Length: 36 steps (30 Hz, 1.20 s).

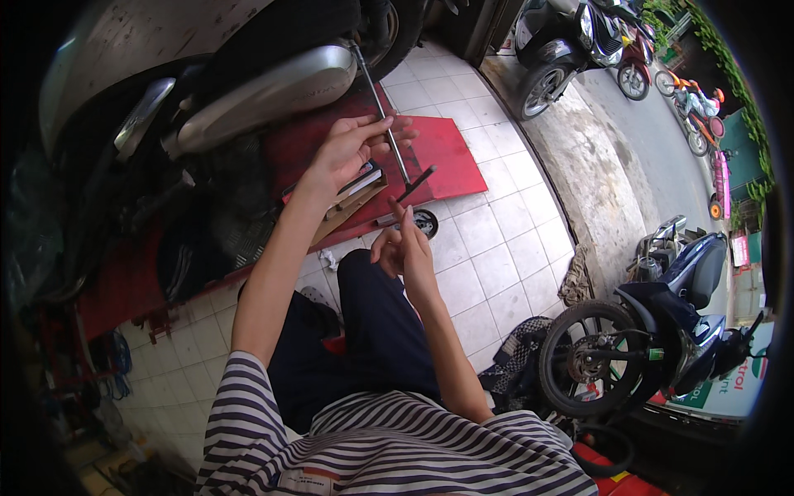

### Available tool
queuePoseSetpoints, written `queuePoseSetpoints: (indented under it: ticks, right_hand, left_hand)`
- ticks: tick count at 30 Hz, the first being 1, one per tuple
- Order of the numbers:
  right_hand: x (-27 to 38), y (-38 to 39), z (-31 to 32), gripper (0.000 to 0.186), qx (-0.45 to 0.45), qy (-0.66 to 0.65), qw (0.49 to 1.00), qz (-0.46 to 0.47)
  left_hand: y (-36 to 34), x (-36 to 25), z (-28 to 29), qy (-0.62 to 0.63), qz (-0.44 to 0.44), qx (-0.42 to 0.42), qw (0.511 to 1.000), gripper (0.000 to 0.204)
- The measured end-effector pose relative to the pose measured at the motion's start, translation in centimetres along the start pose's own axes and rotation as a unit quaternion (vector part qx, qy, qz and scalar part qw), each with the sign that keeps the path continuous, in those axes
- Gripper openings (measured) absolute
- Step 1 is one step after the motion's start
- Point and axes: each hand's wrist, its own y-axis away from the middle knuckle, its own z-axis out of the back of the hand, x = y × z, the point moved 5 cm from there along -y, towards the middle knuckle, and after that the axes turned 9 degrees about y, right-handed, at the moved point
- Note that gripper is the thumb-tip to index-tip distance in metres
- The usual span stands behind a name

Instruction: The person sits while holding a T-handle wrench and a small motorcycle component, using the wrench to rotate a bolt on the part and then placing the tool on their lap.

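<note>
My left hand (356,147) loosely grips the shaft of a long T-handle wrench (396,154), which runs up to the scooter (265,99) beside its rear wheel. Below the wrench's crossbar, my right hand (409,248) has an index fingertip at the handle's lower end, its other fingers loosely bent and apart. The scooter stands on a red lift platform (447,157), with an open cardboard box (343,211) of dark items behind my left wrist and a small wheel (426,221) at the platform's edge.
A dark scooter (703,285) stands close on my right, beside a checked cloth (521,351) on the tiled floor. More scooters (579,41) are parked outside the doorway at upper right, and a person in an orange helmet (703,103) rides in the street.
</note>
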Motion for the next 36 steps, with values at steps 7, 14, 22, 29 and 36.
queuePoseSetpoints:
  ticks: [7,14,22,29,36]
  right_hand:
    - [6.3,1.0,-1.0,0.061,-0.041,0.039,0.986,0.158]
    - [1.3,0.1,0.2,0.067,0.002,-0.007,1.000,0.016]
    - [5.4,1.0,-2.7,0.058,0.027,0.132,0.980,0.146]
    - [1.4,-0.8,1.4,0.067,-0.022,0.013,0.997,0.069]
    - [6.5,-1.9,3.9,0.035,-0.221,0.088,0.946,0.221]
  left_hand:
    - [-0.2,0.4,0.3,0.038,-0.004,-0.014,0.999,0.026]
    - [0.0,-0.3,0.3,0.046,-0.014,-0.023,0.999,0.025]
    - [-0.3,-0.3,-0.6,0.082,-0.031,-0.035,0.996,0.022]
    - [0.0,-0.2,-0.4,0.094,-0.033,-0.038,0.994,0.024]
    - [0.7,0.4,-1.0,0.096,-0.051,-0.036,0.993,0.027]
